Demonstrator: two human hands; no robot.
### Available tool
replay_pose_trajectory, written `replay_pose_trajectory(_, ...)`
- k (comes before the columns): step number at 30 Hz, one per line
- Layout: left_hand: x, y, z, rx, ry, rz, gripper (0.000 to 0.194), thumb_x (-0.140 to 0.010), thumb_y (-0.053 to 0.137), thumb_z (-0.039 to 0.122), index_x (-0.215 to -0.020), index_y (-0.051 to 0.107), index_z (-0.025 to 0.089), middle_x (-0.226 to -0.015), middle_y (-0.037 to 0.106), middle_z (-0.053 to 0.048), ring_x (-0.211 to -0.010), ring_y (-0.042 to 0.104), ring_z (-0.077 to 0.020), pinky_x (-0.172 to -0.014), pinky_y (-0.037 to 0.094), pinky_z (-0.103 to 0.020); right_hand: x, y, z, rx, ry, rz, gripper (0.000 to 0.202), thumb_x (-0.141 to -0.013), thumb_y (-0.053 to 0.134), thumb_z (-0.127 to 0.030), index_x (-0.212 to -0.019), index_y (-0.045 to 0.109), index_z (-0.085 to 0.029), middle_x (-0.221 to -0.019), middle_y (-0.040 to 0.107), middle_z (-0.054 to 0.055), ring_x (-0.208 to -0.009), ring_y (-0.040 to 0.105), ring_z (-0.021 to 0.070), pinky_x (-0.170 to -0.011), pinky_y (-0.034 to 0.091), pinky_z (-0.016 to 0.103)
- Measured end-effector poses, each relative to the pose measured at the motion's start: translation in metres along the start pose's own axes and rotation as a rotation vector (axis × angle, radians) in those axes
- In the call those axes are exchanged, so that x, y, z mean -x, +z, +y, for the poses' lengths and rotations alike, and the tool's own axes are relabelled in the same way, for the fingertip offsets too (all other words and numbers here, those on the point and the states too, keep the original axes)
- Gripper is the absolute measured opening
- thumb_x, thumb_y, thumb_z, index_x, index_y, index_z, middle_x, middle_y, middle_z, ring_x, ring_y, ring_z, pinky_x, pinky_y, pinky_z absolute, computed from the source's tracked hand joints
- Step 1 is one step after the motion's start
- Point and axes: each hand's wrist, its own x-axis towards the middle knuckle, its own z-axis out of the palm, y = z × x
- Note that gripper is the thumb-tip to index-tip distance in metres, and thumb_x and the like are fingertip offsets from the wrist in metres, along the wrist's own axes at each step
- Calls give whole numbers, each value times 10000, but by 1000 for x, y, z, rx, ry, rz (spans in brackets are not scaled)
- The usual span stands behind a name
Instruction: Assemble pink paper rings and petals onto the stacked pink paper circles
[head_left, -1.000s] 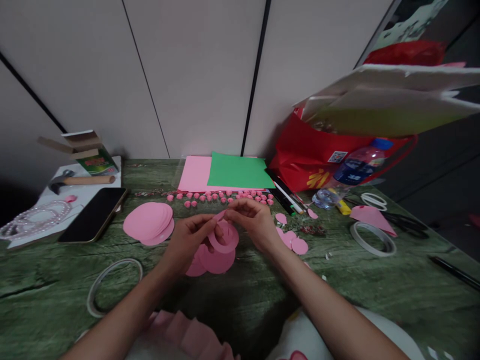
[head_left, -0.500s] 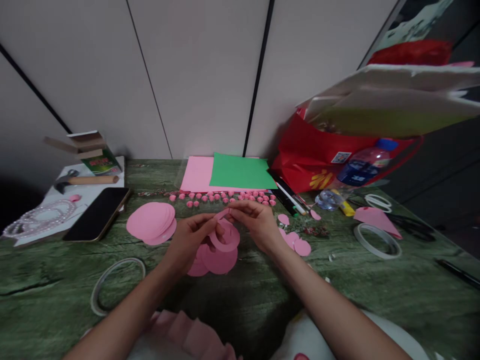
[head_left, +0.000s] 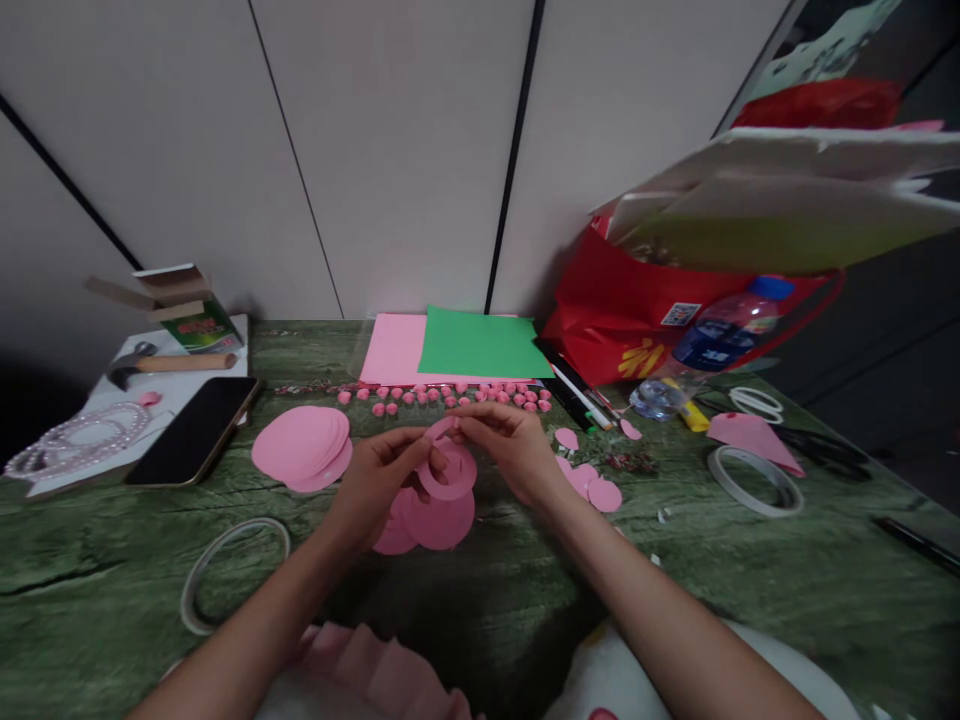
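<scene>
A curling pink paper strip (head_left: pixel 454 480) hangs between my hands, cut in a spiral. My left hand (head_left: pixel 386 470) pinches it near its upper loop. The fingertips of my right hand (head_left: pixel 506 440) are closed on the strip's top end, just to the right. Beneath the strip, pink paper circles (head_left: pixel 439 520) lie on the green table (head_left: pixel 480 620). A stack of pink circles (head_left: pixel 300 445) rests left of my left hand. Small rolled pink paper pieces (head_left: pixel 433 396) stand in rows beyond my hands. Small pink discs (head_left: pixel 604 495) lie beside my right wrist.
Green paper (head_left: pixel 480 343) lies on pink sheets at the back. On the left are a phone (head_left: pixel 195 430), a hammer (head_left: pixel 180 362), beads and a tape roll (head_left: pixel 191 590). A red bag (head_left: pixel 600 310), bottle (head_left: pixel 720 340), pens, scissors (head_left: pixel 821 452) and another tape roll (head_left: pixel 787 500) are on the right.
My right fingertips have shifted slightly left, and the upper part of the strip now shows a rounder loop. Both hands keep hold of it.
</scene>
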Motion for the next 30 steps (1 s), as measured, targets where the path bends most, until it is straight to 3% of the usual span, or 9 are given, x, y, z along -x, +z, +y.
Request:
replay_pose_trajectory(3, 0, -1, 0, 4, -2, 6, 153, -751, 584, 264, -719, 634, 122, -612, 601, -4, -507, 498, -68, -445, 396, -157, 0, -1, 2, -14, 7, -5, 100, -665, 660, -229, -761, 676, -208, -700, 667, -3, -642, 612, 113, -706, 495, 309)
replay_pose_trajectory(13, -2, -1, -3, -38, 3, 0, 163, -747, 585, 285, -722, 645, 135, -618, 598, 5, -511, 499, -69, -442, 397, -159, 0, 1, -1, 17, 1, 39, 156, -585, 730, -263, -655, 617, -182, -573, 610, -29, -530, 565, 102, -547, 463, 249)
replay_pose_trajectory(22, -3, -1, -3, -63, 3, 33, 162, -741, 585, 272, -681, 631, 128, -624, 589, 0, -494, 483, -62, -428, 399, -157, -2, -3, 5, 8, 9, 0, 105, -668, 660, -254, -759, 668, -203, -698, 674, 3, -638, 624, 121, -675, 505, 298)
replay_pose_trajectory(30, -3, -1, -2, -59, -10, 35, 165, -735, 586, 285, -696, 637, 133, -619, 592, -1, -496, 484, -71, -433, 399, -167, -2, -4, 5, -15, 34, 9, 131, -629, 693, -248, -747, 657, -204, -663, 663, -5, -616, 621, 123, -669, 514, 311)
